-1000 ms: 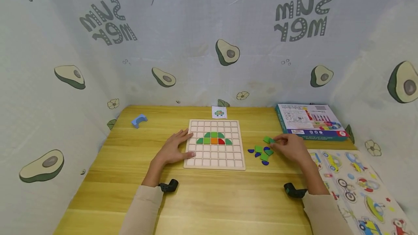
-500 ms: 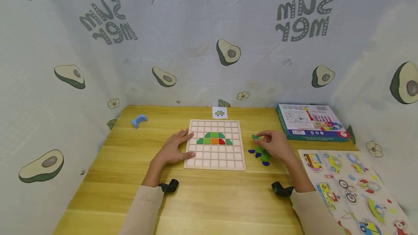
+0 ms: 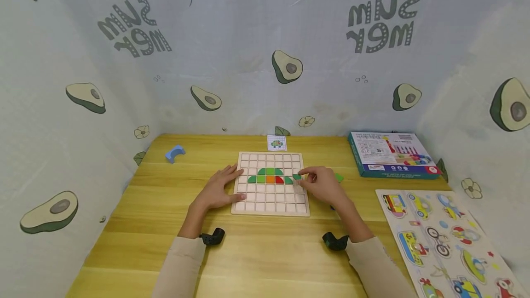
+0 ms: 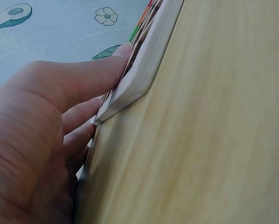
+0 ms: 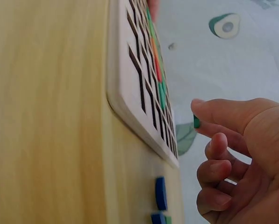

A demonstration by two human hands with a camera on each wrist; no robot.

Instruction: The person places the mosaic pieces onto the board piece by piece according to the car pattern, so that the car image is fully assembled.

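A pale wooden grid board [image 3: 271, 209] lies on the table, with green, orange and red tiles [image 3: 270, 179] set in its middle rows. My left hand [image 3: 217, 190] rests at the board's left edge, fingers spread; in the left wrist view its thumb [image 4: 97, 77] lies over the rim. Between thumb and forefinger, my right hand [image 3: 325, 186] pinches a small dark green tile [image 3: 296, 176] with a curved side, over the board's right edge. In the right wrist view that tile [image 5: 196, 122] shows only edge-on, apart from the board.
Loose blue half-round tiles [image 5: 161, 193] and a light green tile [image 3: 339, 177] lie right of the board, mostly hidden by my right hand. A pattern card [image 3: 276, 142] lies behind it. Around are a box [image 3: 393, 155], a picture puzzle board [image 3: 447, 243] and a blue arch block [image 3: 175, 152].
My right hand has picked up the dark green tile from the loose pile and carried it left to the board's right edge. The left hand stays on the board.
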